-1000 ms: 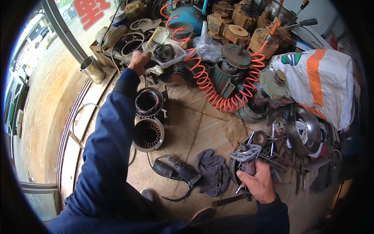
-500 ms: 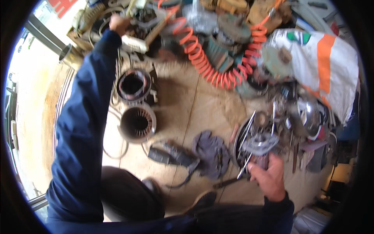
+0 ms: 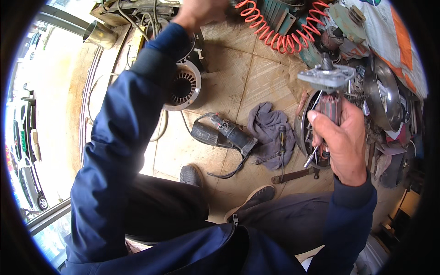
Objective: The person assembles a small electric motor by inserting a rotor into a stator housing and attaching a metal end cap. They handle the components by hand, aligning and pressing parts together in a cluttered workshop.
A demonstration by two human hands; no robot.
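At far left a metal cup (image 3: 100,34) stands on the floor near the doorway. The left hand (image 3: 201,11) is stretched forward to the top edge of the view, in a blue sleeve; it looks loosely curled, but whether it grips anything cannot be told, as the edge cuts it off. Just beside that forearm a round motor casing (image 3: 185,87) with copper windings lies on the tiled floor (image 3: 238,78). Near the middle an angle grinder (image 3: 222,134) lies on its side with its cord looped beneath it. To its right is a grey rag (image 3: 268,130) with a screwdriver (image 3: 282,142) lying across it. An orange coiled hose (image 3: 275,34) runs along the top, above the rag. Two shoes (image 3: 191,175) show below the grinder.

At right, the right hand (image 3: 341,140) is clamped around a motor rotor (image 3: 329,98), held upright above the floor, its grey end plate uppermost and a thin shaft projecting below the fingers (image 3: 321,130). Behind it lies a round metal cover (image 3: 382,98) among scrap parts.
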